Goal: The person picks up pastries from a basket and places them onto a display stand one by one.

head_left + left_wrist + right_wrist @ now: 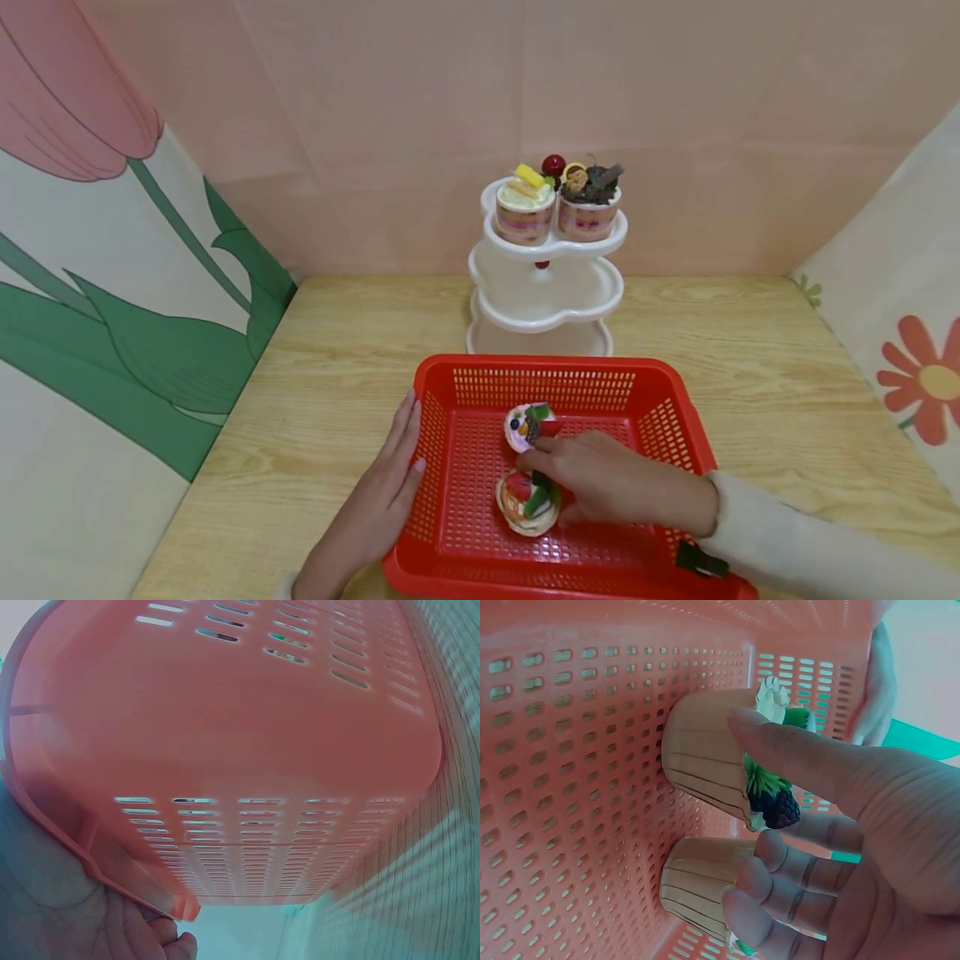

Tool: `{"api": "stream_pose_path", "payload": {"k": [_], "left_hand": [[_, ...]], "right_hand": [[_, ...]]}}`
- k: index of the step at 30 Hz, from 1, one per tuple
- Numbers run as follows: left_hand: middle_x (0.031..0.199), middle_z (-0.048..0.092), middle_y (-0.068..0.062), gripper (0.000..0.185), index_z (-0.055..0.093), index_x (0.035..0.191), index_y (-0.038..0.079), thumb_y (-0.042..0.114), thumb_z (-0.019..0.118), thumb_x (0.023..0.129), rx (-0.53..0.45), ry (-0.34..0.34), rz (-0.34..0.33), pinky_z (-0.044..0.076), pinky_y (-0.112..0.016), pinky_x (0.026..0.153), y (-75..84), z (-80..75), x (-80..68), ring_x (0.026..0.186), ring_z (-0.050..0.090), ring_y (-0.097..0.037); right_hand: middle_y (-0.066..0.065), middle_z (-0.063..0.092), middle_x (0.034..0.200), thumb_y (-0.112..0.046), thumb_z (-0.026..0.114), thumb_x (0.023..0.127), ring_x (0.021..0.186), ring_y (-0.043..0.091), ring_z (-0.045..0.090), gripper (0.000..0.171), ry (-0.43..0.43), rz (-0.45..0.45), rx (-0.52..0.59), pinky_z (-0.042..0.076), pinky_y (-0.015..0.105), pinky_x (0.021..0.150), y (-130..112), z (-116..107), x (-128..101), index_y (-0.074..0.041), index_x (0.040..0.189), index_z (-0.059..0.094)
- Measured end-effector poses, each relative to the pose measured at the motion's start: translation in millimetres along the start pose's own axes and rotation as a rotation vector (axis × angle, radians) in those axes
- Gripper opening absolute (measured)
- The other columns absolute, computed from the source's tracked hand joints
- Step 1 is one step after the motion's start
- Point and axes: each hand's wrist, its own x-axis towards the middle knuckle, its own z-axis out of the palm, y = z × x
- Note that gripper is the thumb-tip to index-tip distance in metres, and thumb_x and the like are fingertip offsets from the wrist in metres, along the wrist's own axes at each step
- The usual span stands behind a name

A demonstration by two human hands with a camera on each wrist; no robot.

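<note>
The right hand [600, 479] is inside the red basket [660, 433], its thumb and fingers curling round the near cupcake [527, 502]. The far cupcake [528, 425] sits just behind it. The left hand [382, 492] lies flat against the basket's side. Two dessert cups [557, 208] already stand on top of the white tiered stand [546, 292]; its lower shelves look bare, so both cupcakes are left.

Two cupcakes [528, 463] in the basket [660, 417] on the table [330, 350], tiered stand [546, 287] with two dessert cups [557, 208] just behind.
</note>
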Motion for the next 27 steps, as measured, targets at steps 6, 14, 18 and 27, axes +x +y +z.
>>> {"api": "stream_pose_path", "payload": {"k": [6, 14, 18, 27], "left_hand": [[0.169, -0.007, 0.018, 0.069, 0.005, 0.164, 0.028, 0.014, 0.044, 0.109, -0.009, 0.0, 0.001, 0.031, -0.05, 0.114, -0.3, 0.8, -0.7, 0.154, 0.006, -0.009], [0.169, -0.006, 0.018, 0.07, 0.004, 0.164, 0.029, 0.015, 0.044, 0.109, -0.007, -0.001, -0.006, 0.031, -0.05, 0.115, 1.7, -0.5, -1.4, 0.154, 0.006, -0.009], [0.169, -0.007, 0.018, 0.07, 0.004, 0.164, 0.029, 0.014, 0.044, 0.109, -0.011, -0.004, -0.006, 0.031, -0.05, 0.115, 1.6, -0.2, -1.5, 0.154, 0.006, -0.009], [0.169, -0.007, 0.018, 0.07, 0.003, 0.164, 0.029, 0.015, 0.044, 0.109, -0.001, -0.005, -0.006, 0.031, -0.05, 0.115, 0.5, -0.6, -0.9, 0.154, 0.006, -0.009]], "right_hand": [[0.003, 0.065, 0.132, -0.04, 0.092, 0.073, 0.103, 0.013, 0.065, 0.07, 0.013, -0.024, -0.048, 0.058, 0.039, 0.084, -1, 1, -1, -0.023, 0.134, 0.063], [0.002, 0.065, 0.134, -0.035, 0.091, 0.075, 0.109, 0.015, 0.064, 0.074, 0.004, -0.046, -0.102, 0.057, 0.038, 0.086, -4, 5, -1, -0.018, 0.14, 0.06], [0.0, 0.065, 0.134, -0.035, 0.091, 0.076, 0.104, 0.012, 0.065, 0.074, 0.005, -0.056, -0.113, 0.058, 0.035, 0.083, -4, 8, -1, -0.017, 0.14, 0.058], [-0.002, 0.067, 0.124, -0.041, 0.09, 0.077, 0.095, 0.008, 0.065, 0.068, 0.053, -0.103, -0.152, 0.058, 0.032, 0.076, -2, 11, 1, -0.016, 0.133, 0.06]]}}
